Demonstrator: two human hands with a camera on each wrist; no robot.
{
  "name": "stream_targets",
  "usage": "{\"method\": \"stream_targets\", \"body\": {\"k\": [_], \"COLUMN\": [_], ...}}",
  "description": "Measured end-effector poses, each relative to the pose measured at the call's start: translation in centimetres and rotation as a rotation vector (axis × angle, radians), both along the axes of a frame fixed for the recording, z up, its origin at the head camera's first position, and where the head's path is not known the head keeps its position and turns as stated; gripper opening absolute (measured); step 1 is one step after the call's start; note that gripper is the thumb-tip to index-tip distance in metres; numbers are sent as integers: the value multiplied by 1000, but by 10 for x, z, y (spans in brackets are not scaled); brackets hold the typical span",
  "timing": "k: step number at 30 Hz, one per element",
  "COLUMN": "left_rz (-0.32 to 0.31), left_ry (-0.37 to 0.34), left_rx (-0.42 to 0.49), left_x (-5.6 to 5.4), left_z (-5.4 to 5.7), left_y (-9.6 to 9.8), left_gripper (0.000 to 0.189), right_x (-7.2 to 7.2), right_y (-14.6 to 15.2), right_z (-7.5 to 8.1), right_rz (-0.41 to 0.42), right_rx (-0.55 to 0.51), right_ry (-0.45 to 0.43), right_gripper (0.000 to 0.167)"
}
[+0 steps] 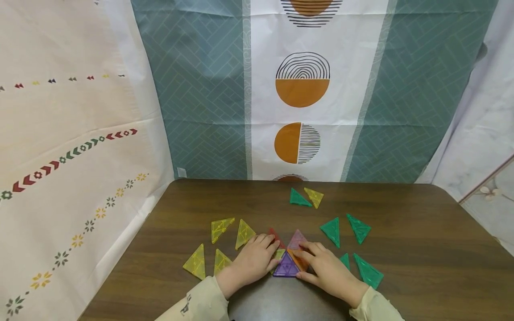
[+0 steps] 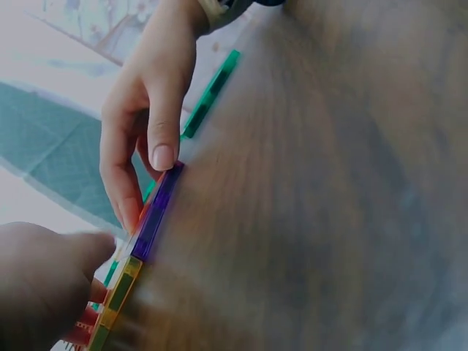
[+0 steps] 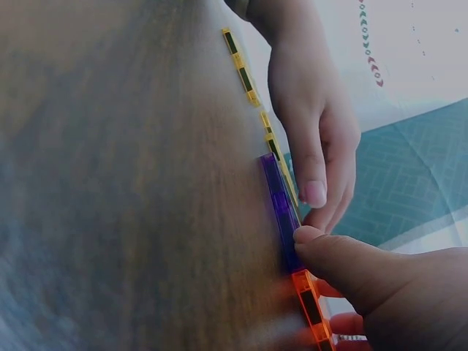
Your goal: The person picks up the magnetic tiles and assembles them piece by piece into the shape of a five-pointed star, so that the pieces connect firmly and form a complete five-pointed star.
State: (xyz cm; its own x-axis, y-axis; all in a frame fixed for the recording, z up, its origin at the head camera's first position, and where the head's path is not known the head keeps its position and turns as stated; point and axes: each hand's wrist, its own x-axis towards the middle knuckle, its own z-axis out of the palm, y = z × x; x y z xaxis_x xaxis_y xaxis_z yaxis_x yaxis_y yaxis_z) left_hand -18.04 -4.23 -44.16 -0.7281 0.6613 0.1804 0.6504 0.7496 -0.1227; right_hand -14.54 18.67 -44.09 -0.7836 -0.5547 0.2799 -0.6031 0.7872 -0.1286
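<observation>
Flat triangular tiles lie edge to edge at the middle of the table: purple tile [image 1: 286, 267], orange tile [image 1: 302, 264], pink tile [image 1: 296, 238], red tile [image 1: 276, 236] and yellow-green tile [image 1: 279, 255]. My left hand [image 1: 254, 258] rests over the left side of this cluster, fingertips on the red tile and thumb by the yellow-green one. From the other side, my right hand [image 1: 328, 269] touches the orange tile with its fingers, its thumb at the purple tile's right corner. The right wrist view shows that thumb where the purple tile [image 3: 280, 201] meets the orange tile [image 3: 313, 307]. My palms partly cover the outer tiles.
Several loose yellow tiles [image 1: 195, 263] lie left of my left hand, and several green tiles [image 1: 368, 271] lie to the right. Farther back are one green tile [image 1: 299, 198] and one yellow tile [image 1: 314, 196]. A patterned cloth [image 1: 201, 89] hangs behind the wooden table [image 1: 421, 249].
</observation>
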Motion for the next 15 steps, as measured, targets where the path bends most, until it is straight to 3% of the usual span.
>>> {"method": "stream_targets", "body": {"k": [6, 15], "left_rz": [-3, -20], "left_ry": [-74, -40], "left_rx": [24, 46], "left_x": [1, 1], "left_z": [-3, -10], "left_y": [-1, -4], "left_gripper": [77, 81], "right_x": [0, 0], "right_y": [0, -1], "right_z": [0, -2], "right_rz": [-1, -12], "right_rx": [7, 17], "right_ry": [0, 7], "right_gripper": [49, 50]}}
